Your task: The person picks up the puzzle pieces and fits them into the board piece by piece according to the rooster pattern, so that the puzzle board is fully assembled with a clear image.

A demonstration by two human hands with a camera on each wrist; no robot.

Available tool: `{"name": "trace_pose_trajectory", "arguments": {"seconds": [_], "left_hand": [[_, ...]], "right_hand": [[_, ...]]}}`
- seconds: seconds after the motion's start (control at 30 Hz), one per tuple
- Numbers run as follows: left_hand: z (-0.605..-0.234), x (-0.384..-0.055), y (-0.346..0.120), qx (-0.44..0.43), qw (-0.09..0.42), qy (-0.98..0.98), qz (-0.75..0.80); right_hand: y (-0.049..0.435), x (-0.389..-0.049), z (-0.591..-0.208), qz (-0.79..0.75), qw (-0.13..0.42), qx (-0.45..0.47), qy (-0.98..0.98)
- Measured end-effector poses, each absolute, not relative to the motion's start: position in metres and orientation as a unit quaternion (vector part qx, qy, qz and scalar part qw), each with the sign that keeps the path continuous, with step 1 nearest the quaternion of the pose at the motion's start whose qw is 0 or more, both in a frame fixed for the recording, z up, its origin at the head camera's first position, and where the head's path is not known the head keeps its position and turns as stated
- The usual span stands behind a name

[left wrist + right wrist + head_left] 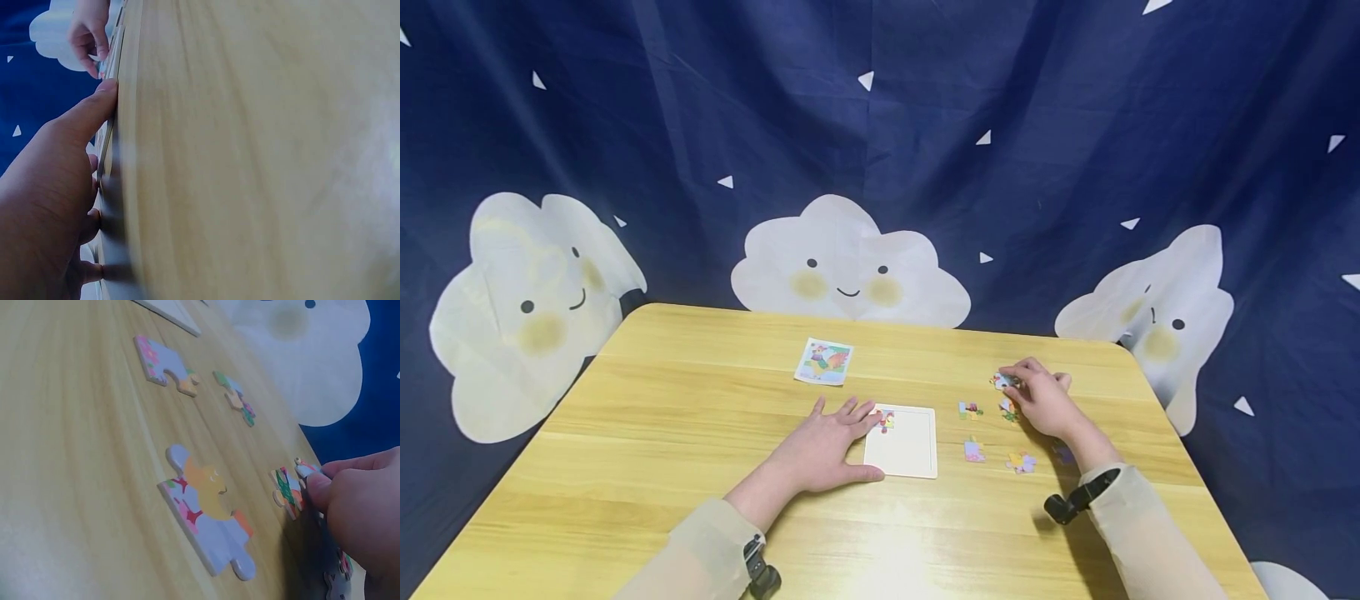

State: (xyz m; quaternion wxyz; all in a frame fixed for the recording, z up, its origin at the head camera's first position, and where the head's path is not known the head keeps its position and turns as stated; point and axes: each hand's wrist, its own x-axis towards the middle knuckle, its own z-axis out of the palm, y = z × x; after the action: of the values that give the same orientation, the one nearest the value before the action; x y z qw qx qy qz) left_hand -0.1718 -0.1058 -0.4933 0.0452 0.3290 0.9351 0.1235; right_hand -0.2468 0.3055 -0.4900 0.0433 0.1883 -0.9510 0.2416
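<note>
Pale-blue printed jigsaw pc [1002, 381], far R of tray: visible part sticks out toward tray side from under fingertips; long axis can't tell, partly covered. Shallow white square tray [902, 450]: no real long axis, sides approx parallel to table edges, slight skew. One multicolour pc [886, 419] sits in its far L corner; rest is bare white.

Loose, between tray and R hand: lilac pc w/ pink flowers [974, 451]; lilac-and-orange pc w/ rounded tabs [1021, 462], long axis diag in R wrist view, upper L to lower R; green-and-orange pc [1009, 410] just beside held one.

R hand [1045, 400]: thumb + index pinched on pale-blue pc. L hand [823, 446]: fingers spread, thumb well apart, touching tray's L side. Hands well apart.
</note>
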Motion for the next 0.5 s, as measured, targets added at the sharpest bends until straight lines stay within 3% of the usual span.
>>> {"name": "trace_pose_trajectory", "arguments": {"seconds": [0.5], "left_hand": [[-0.4929, -0.1721, -0.1060, 0.328, 0.051, 0.936, 0.120]], "right_hand": [[0.3009, -0.2460, -0.4868, 0.155, 0.074, 0.221, -0.960]]}}
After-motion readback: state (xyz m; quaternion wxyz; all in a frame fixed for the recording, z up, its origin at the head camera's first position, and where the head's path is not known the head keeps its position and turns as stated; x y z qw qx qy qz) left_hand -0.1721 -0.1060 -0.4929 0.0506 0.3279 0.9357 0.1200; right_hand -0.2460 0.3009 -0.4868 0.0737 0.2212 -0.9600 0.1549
